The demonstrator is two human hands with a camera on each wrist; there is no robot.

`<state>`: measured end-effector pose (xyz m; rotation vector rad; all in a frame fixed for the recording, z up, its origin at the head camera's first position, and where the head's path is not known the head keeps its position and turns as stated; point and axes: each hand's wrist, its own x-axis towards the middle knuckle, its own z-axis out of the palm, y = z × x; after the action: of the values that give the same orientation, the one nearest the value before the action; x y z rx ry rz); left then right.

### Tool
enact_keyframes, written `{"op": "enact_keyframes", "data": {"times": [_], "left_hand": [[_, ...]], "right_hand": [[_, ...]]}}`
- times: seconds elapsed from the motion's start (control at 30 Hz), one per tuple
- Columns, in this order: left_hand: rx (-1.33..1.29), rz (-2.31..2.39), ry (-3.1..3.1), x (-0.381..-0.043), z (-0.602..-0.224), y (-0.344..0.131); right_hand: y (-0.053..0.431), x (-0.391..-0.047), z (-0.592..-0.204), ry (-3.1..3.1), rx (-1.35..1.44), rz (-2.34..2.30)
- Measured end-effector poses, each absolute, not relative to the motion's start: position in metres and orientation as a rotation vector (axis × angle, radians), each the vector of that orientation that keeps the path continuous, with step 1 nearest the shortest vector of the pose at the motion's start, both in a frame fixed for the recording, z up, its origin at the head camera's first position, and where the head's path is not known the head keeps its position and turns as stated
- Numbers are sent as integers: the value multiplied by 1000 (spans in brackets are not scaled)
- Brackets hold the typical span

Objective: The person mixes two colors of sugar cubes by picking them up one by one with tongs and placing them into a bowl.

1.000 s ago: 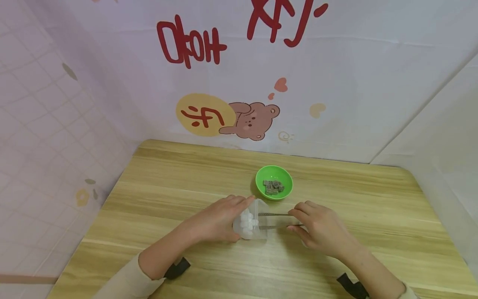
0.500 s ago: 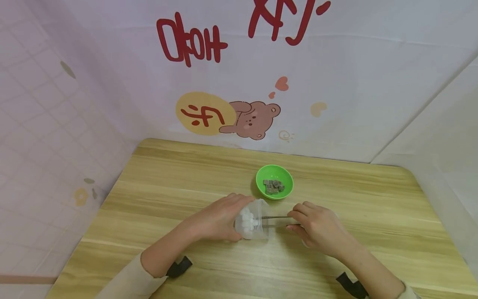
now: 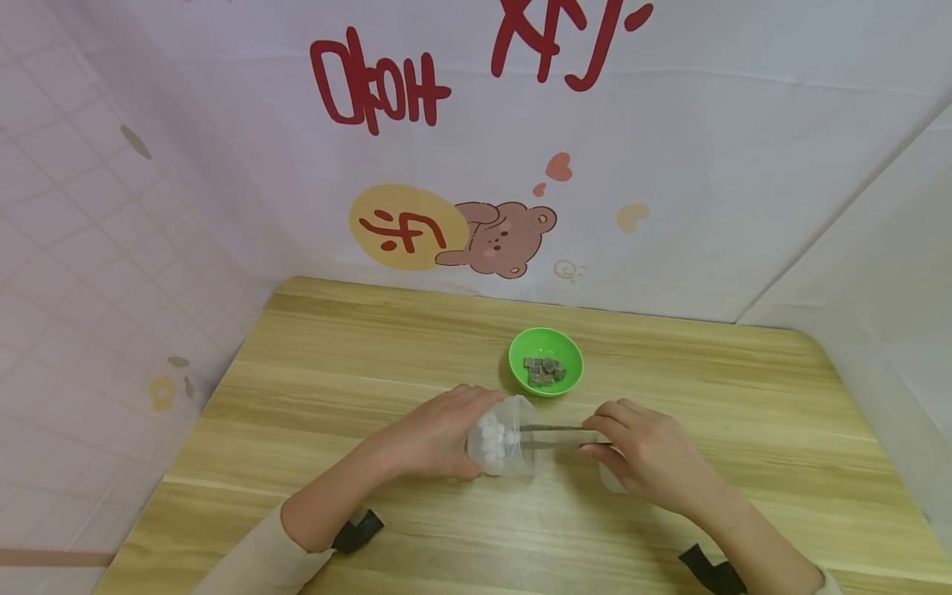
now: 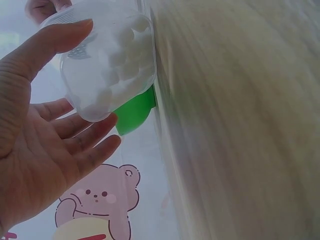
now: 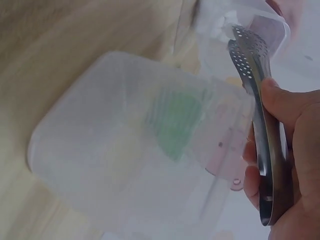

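Note:
My left hand [image 3: 439, 434] grips a clear plastic container [image 3: 529, 467] tipped on its side, its mouth facing right, thumb and fingers on opposite sides. White rounded lumps [image 3: 491, 438] are gathered toward its bottom, also seen through the plastic in the left wrist view. From the right, my right hand [image 3: 650, 453] holds metal tongs [image 5: 269, 150] with perforated tips. Those tips reach inside the container, next to the lumps; I cannot tell whether they pinch one. Just behind the container stands a green bowl [image 3: 546, 338] holding several grey-brown cubes [image 3: 545, 373].
A second translucent container [image 5: 110, 150] stands beneath my right hand, mostly hidden by it in the head view. The wood-grain table [image 3: 357, 347] meets a printed cloth backdrop [image 3: 669, 165] at the back. Cloth also hangs at both sides.
My right hand has shifted slightly right, and the arms of the tongs have come closer together. The container in my left hand has moved slightly right since a second ago.

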<state>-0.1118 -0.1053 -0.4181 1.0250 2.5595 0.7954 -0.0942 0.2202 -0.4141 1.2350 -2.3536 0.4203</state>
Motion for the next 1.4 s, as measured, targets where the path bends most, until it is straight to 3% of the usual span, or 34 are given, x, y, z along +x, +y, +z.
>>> {"op": "enact_keyframes", "data": {"times": [0.3,0.63,1.0,1.4], "left_hand": [[1040,823,2556,-112,-418,-106],[1037,815,2558,-111,-418,-107],[1046,814,2567,-112,-419,-107],[1037,803,2568,-112,-419,-106]], "right_hand": [[242,-99,-397,-2326,1154,470],[261,-132,-376,-2394,980,487],[254,-166,-394,-2448,1053,440],[259,-160,-398,-2428,1058,447]]}}
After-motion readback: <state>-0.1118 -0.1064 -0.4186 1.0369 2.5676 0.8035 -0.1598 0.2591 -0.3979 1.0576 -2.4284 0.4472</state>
